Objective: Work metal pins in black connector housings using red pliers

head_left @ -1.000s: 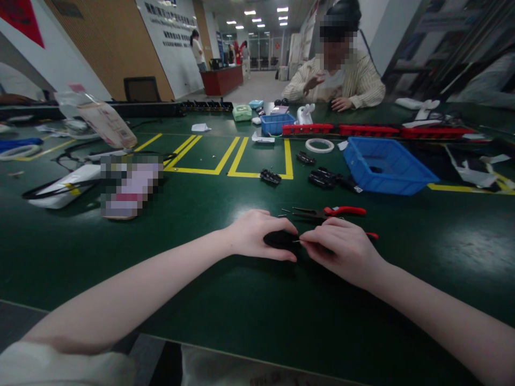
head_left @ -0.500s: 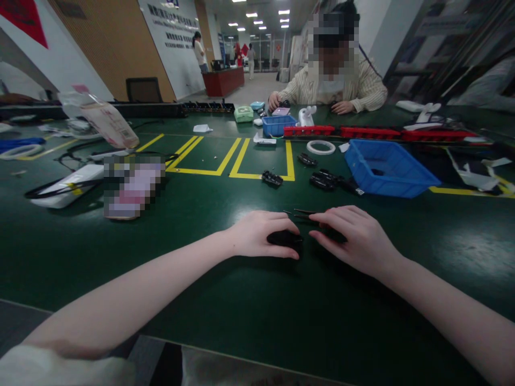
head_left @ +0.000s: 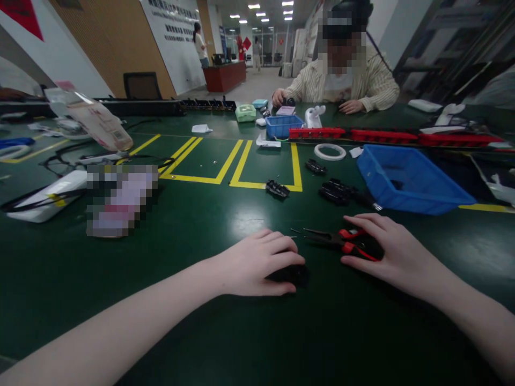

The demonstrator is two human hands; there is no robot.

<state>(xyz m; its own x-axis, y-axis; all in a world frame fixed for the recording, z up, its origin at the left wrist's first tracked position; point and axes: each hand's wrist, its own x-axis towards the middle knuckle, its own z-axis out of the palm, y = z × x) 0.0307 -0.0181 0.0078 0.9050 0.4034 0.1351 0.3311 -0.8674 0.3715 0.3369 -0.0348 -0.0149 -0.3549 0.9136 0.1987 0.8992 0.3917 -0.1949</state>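
My left hand rests on the table, its fingers and thumb closed around a small black part, mostly hidden beneath them. My right hand is spread around the red handles of a pair of long-nose pliers; the thumb and index finger stand apart from the handles on either side. The pliers' jaws point left, slightly parted. Between the jaws and my left hand lie a couple of thin metal pins. Beyond are black plastic parts, one on the yellow tape and a cluster farther right.
A blue bin stands at the right behind my right hand. Past it are a white ring, a red strip and a smaller blue bin. A phone and bottle lie left. A person sits opposite.
My right hand has drawn back to the right along the pliers, opening around them and uncovering the red handles. My left hand keeps the black part. The view has shifted slightly.
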